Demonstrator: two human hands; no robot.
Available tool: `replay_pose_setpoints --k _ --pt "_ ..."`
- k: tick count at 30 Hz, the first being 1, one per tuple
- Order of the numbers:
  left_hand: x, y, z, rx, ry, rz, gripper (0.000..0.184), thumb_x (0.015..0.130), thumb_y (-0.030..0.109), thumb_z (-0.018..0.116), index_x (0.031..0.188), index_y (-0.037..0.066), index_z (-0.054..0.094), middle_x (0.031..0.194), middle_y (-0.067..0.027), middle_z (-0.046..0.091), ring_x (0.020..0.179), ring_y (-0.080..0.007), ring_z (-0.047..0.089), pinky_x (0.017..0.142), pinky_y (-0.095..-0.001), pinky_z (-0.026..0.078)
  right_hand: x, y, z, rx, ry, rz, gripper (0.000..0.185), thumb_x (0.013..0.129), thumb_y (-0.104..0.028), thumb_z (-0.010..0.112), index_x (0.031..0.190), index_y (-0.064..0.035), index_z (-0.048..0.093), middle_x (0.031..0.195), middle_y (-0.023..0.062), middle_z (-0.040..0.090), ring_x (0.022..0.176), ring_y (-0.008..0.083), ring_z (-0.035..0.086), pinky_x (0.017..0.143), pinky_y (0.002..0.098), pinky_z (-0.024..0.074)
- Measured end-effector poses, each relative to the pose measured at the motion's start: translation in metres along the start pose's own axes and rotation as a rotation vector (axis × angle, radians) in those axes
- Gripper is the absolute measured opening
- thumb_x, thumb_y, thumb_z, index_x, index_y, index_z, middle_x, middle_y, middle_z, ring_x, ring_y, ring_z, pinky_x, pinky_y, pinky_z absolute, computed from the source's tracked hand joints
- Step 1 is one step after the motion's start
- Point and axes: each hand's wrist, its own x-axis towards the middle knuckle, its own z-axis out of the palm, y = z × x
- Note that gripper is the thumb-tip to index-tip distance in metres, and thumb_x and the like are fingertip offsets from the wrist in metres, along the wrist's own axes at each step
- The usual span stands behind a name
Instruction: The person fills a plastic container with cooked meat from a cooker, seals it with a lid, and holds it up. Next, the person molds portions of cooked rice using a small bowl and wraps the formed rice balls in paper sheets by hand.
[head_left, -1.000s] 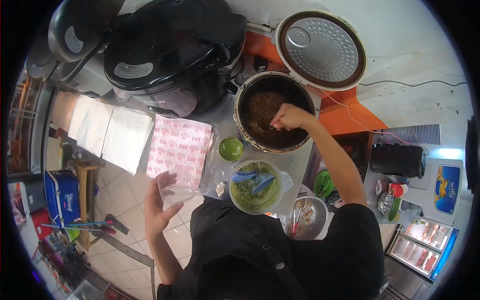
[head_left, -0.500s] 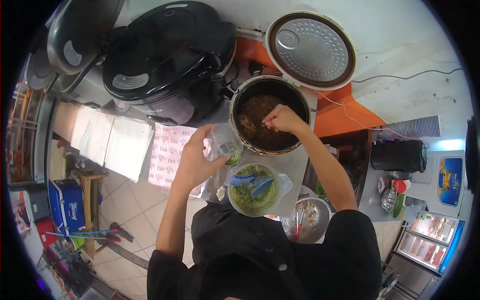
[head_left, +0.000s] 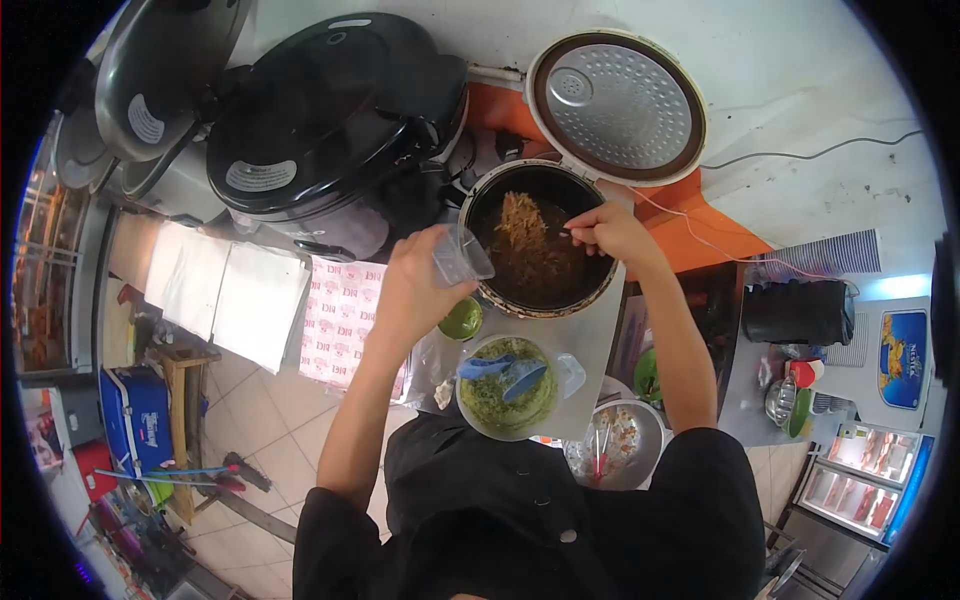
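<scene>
My left hand (head_left: 412,290) is wrapped round a clear plastic cup (head_left: 460,254), which it holds tilted at the left rim of an open round cooker (head_left: 610,275). Over the dark contents of the cooker, my right hand (head_left: 608,232) pinches the handle of a utensil. A heap of brown shredded food (head_left: 521,222) is lifted above the liquid, apparently on that utensil. Below the cooker stand a small green cup (head_left: 461,320) and a white tub of green mixture (head_left: 490,405) with a blue utensil (head_left: 522,381) in it.
The cooker's open lid (head_left: 620,105) leans behind it. A large black cooker (head_left: 325,110) is at the upper left. Pink printed paper (head_left: 338,315) and white sheets (head_left: 258,305) lie left. A metal bowl (head_left: 640,462) with a red-handled utensil sits lower right.
My left hand has brought the clear cup up and right to the cooker. My right hand has moved slightly right, and the brown food has risen from the liquid.
</scene>
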Motion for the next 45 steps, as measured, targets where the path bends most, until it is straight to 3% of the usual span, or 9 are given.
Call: replay_pose_setpoints --k 5,11,14,15,21,29,33,38,45 --pt "0.025 0.008 0.041 -0.308 -0.061 -0.139 0.068 0.06 0.014 0.087 0.118 -0.005 0.057 0.111 -0.0192 0.066 0.092 -0.032 0.067 0.082 -0.0364 0.053 -0.028 -0.033 -0.039 -0.046 0.081 -0.038 0.021 0.086 -0.006 0.064 0.103 0.0026 0.072 0.075 0.0044 0.067 0.057 0.01 0.057 0.048 0.0253 0.0408" --pt "0.041 0.014 0.088 -0.617 -0.048 -0.242 0.072 0.061 0.01 0.089 0.122 -0.005 0.052 0.11 -0.0168 0.067 0.093 -0.0212 0.068 0.081 -0.0312 0.054 -0.055 -0.054 -0.047 -0.098 0.099 -0.151 0.021 0.084 -0.006 0.065 0.102 0.0002 0.073 0.074 0.0065 0.068 0.056 0.0107 0.058 0.048 0.0277 0.042" --pt "0.041 0.026 0.088 -0.822 -0.03 -0.212 0.071 0.064 0.005 0.086 0.124 -0.005 0.049 0.111 -0.0173 0.066 0.095 -0.0199 0.067 0.082 -0.0305 0.055 -0.064 -0.051 -0.027 -0.395 0.181 -0.288 0.021 0.08 -0.005 0.066 0.099 -0.0028 0.075 0.075 0.0111 0.07 0.06 0.0163 0.063 0.055 0.0322 0.0469" --pt "0.039 0.03 0.089 -0.803 -0.015 -0.193 0.07 0.065 0.003 0.085 0.124 -0.005 0.048 0.112 -0.0173 0.065 0.095 -0.02 0.067 0.082 -0.0305 0.055 -0.061 -0.046 -0.019 -0.682 0.235 -0.631 0.025 0.075 -0.004 0.066 0.097 -0.007 0.075 0.079 0.0114 0.069 0.069 0.023 0.065 0.065 0.0362 0.0508" --pt "0.023 0.041 0.081 -0.819 -0.058 -0.178 0.069 0.07 -0.008 0.078 0.127 -0.005 0.041 0.122 -0.0164 0.057 0.109 -0.0208 0.061 0.094 -0.032 0.051 -0.09 -0.061 -0.007 -1.07 0.43 -0.727 0.026 0.071 -0.003 0.063 0.095 -0.0056 0.074 0.085 0.0038 0.064 0.086 0.0217 0.063 0.069 0.0363 0.0518" --pt "0.017 0.043 0.078 -0.874 -0.035 -0.172 0.071 0.069 -0.009 0.077 0.13 -0.002 0.041 0.132 -0.0167 0.05 0.114 -0.0212 0.058 0.096 -0.032 0.051 -0.12 -0.077 -0.011 -1.152 0.449 -0.821 0.026 0.069 -0.006 0.064 0.093 -0.0077 0.074 0.084 -0.0001 0.06 0.084 0.0187 0.058 0.072 0.0315 0.0502" --pt "0.014 0.05 0.067 -0.517 0.044 -0.017 0.068 0.066 -0.006 0.079 0.126 0.0 0.047 0.14 -0.0155 0.042 0.112 -0.0232 0.06 0.092 -0.0317 0.053 -0.123 -0.073 -0.005 -1.064 0.401 -0.813 0.022 0.069 -0.006 0.066 0.09 -0.0077 0.074 0.084 0.0 0.061 0.085 0.0188 0.059 0.071 0.0324 0.0505" --pt "0.016 0.051 0.058 -0.283 0.009 0.077 0.066 0.064 -0.005 0.08 0.122 0.001 0.051 0.144 -0.0154 0.038 0.113 -0.0249 0.06 0.091 -0.0324 0.054 -0.116 -0.076 -0.011 -0.868 0.567 -0.771 0.018 0.074 -0.006 0.067 0.09 -0.0081 0.074 0.084 0.0009 0.061 0.084 0.0202 0.06 0.07 0.034 0.0515" --pt "0.013 0.051 0.063 -0.64 0.081 -0.154 0.069 0.066 -0.009 0.079 0.126 -0.001 0.046 0.147 -0.0174 0.032 0.115 -0.0254 0.059 0.093 -0.0341 0.054 -0.116 -0.054 0.012 -0.835 0.549 -0.707 0.018 0.076 -0.006 0.067 0.091 -0.0083 0.074 0.085 0.0019 0.062 0.083 0.0217 0.061 0.072 0.0355 0.0525"
